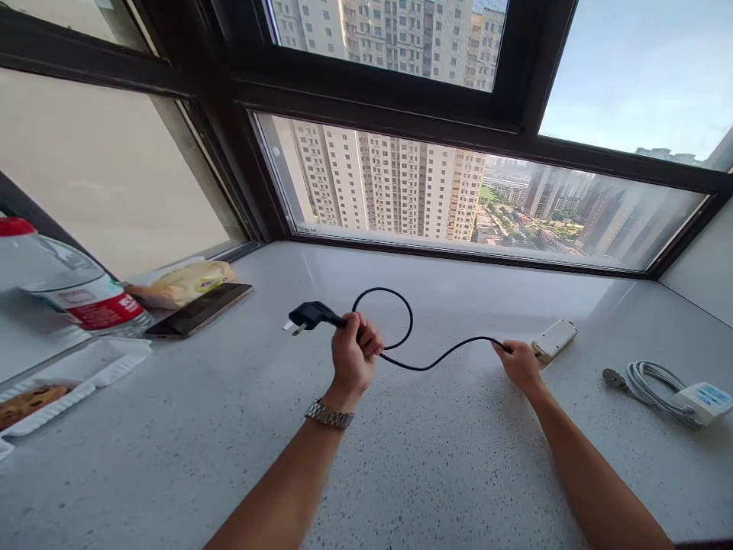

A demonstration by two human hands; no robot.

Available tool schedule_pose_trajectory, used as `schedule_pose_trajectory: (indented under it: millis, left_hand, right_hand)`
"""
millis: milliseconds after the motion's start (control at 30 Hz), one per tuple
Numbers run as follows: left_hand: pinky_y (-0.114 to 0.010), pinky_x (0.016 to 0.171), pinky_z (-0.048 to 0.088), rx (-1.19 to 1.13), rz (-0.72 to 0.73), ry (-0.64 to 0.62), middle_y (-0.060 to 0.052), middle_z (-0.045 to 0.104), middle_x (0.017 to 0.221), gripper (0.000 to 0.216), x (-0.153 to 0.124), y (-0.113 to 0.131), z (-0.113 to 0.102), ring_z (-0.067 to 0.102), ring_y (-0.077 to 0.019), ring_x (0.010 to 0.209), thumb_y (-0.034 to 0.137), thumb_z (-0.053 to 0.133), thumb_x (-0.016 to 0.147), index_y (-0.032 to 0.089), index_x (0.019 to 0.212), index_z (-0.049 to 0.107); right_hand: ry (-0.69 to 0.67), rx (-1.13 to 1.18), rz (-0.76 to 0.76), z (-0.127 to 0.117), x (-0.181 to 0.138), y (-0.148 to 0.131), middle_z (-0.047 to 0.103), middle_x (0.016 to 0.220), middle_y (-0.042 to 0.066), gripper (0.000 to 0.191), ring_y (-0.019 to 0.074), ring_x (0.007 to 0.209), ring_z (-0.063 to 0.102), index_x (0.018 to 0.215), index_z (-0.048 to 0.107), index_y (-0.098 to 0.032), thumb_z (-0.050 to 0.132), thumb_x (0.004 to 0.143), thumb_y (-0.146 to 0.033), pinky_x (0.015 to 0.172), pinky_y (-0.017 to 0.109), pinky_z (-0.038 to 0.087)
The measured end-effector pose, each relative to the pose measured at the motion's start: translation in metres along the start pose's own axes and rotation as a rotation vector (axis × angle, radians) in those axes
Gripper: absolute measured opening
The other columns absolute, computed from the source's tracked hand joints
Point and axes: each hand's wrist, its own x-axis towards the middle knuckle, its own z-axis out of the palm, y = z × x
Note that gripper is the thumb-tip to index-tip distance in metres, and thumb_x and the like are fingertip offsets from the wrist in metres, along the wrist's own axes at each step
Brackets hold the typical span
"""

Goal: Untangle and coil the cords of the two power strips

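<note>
My left hand (pixel 355 355), with a metal watch on its wrist, is closed round a black cable (pixel 401 321) just behind its black plug (pixel 308 315). The plug points left and is lifted above the white speckled counter (pixel 401 458). The cable curls in one loop beside that hand, then runs right to my right hand (pixel 520 362). That hand is closed on the cable's other end, right next to a white power strip (pixel 554 338) lying on the counter.
A coiled white cable with a white adapter (pixel 681 391) lies at the right. At the left are a water bottle with a red label (pixel 74 294), a dark phone (pixel 198 312), a wrapped snack (pixel 188 283) and a tray of pastry (pixel 34 401). Windows run behind the counter.
</note>
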Motion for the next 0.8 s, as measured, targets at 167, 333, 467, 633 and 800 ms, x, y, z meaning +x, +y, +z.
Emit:
schedule_pose_trajectory:
  millis: [167, 333, 467, 633, 800]
  left_hand:
    - [-0.020, 0.039, 0.026, 0.233, -0.028, -0.213, 0.008, 0.027, 0.049, 0.043, -0.028, -0.029, 0.018, 0.026, -0.0058, 0.042, 0.057, 0.065, 0.074, 0.018, 0.068, 0.046]
    - [-0.021, 0.043, 0.029, 0.307, -0.129, -0.346, 0.008, 0.029, 0.050, 0.051, -0.055, -0.047, 0.034, 0.027, -0.0063, 0.044, 0.065, 0.057, 0.075, 0.019, 0.063, 0.040]
    - [-0.022, 0.047, 0.031, 0.329, -0.206, -0.384, 0.006, 0.035, 0.056, 0.048, -0.069, -0.062, 0.041, 0.031, -0.0075, 0.050, 0.064, 0.056, 0.075, 0.018, 0.069, 0.044]
    - [-0.025, 0.060, 0.042, 0.447, -0.147, -0.295, 0.005, 0.042, 0.062, 0.034, -0.067, -0.063, 0.043, 0.042, -0.0105, 0.059, 0.044, 0.067, 0.070, 0.018, 0.082, 0.050]
    - [-0.026, 0.063, 0.045, 0.479, -0.096, -0.149, 0.003, 0.047, 0.068, 0.019, -0.059, -0.065, 0.041, 0.048, -0.0128, 0.063, 0.037, 0.055, 0.077, 0.019, 0.081, 0.049]
  right_hand:
    - [-0.470, 0.584, -0.076, -0.005, -0.015, -0.020, 0.035, 0.060, -0.004, 0.042, 0.0094, 0.052, 0.032, 0.066, 0.042, -0.020, 0.059, 0.075, -0.057, 0.053, 0.025, 0.029]
    - [-0.358, 0.728, -0.203, 0.025, -0.038, -0.041, 0.040, 0.059, -0.004, 0.039, 0.0109, 0.053, 0.037, 0.076, 0.048, -0.020, 0.047, 0.084, -0.058, 0.053, 0.025, 0.033]
    - [-0.219, 0.513, -0.387, 0.055, -0.051, -0.048, 0.041, 0.059, -0.003, 0.036, 0.0113, 0.054, 0.038, 0.069, 0.043, -0.020, 0.041, 0.089, -0.050, 0.053, 0.025, 0.032]
    - [-0.129, 0.148, -0.592, 0.057, -0.054, -0.052, 0.056, 0.082, 0.005, 0.017, 0.0157, 0.069, 0.050, 0.086, 0.051, -0.019, 0.047, 0.088, -0.035, 0.061, 0.027, 0.039]
    - [-0.089, -0.028, -0.680, 0.068, -0.057, -0.059, 0.051, 0.126, 0.018, 0.054, 0.0291, 0.114, 0.046, 0.131, 0.037, -0.014, 0.055, 0.081, -0.027, 0.093, 0.043, 0.040]
